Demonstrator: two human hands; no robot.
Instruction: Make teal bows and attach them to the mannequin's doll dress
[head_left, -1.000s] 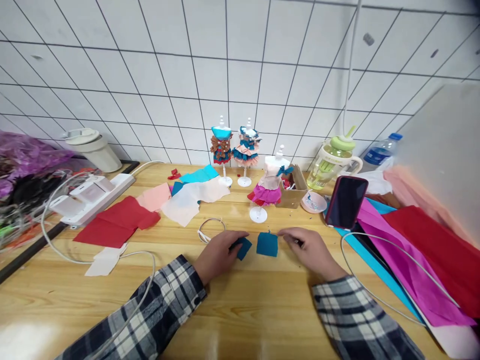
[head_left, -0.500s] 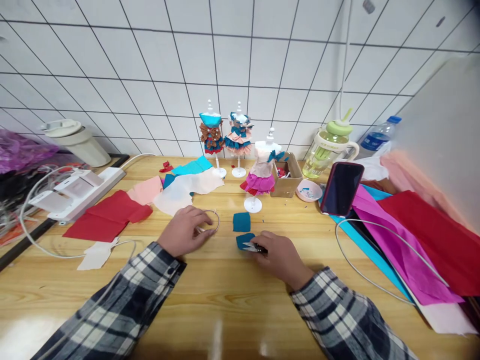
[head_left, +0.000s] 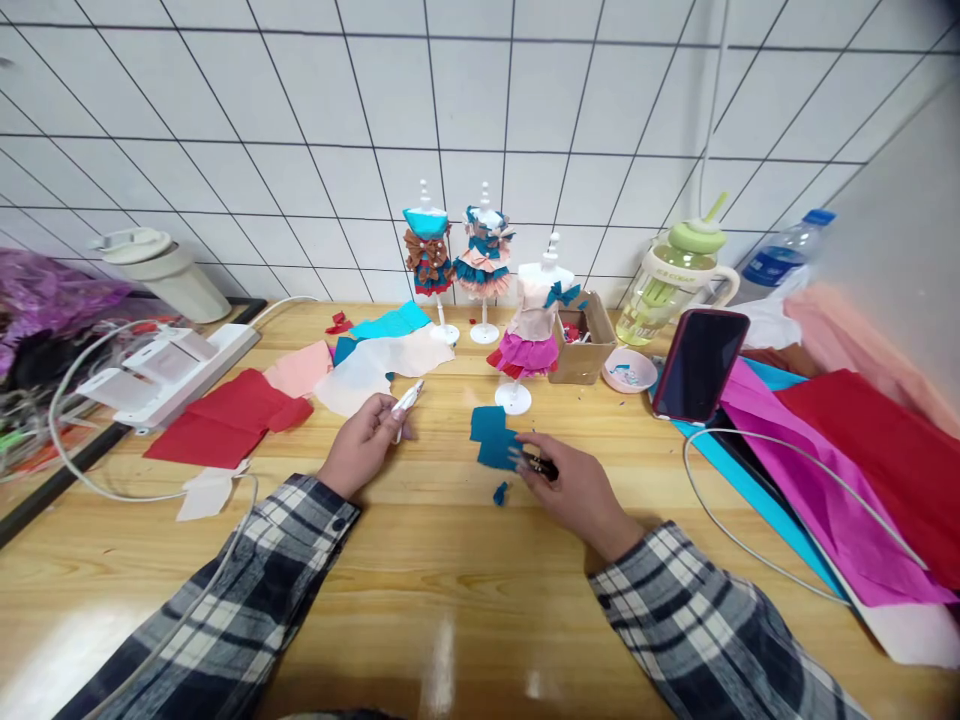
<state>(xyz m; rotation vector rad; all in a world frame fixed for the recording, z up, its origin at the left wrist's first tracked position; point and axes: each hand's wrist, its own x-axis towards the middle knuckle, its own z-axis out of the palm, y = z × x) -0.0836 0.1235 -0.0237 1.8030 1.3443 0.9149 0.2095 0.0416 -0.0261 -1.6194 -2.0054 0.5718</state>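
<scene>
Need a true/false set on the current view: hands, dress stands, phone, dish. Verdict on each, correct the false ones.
1. The left hand holds a slim white object. True.
2. The right hand is empty. False: it holds a dark-handled tool.
3. The front dress stand wears a magenta skirt. True.
4. The phone lies flat, face down. False: it is propped up at a tilt, dark screen showing.
5. The small pink dish is empty. False: small scraps lie in it.
6. A cardboard box stands between the front dress stand and the green-lidded jug. True.
</scene>
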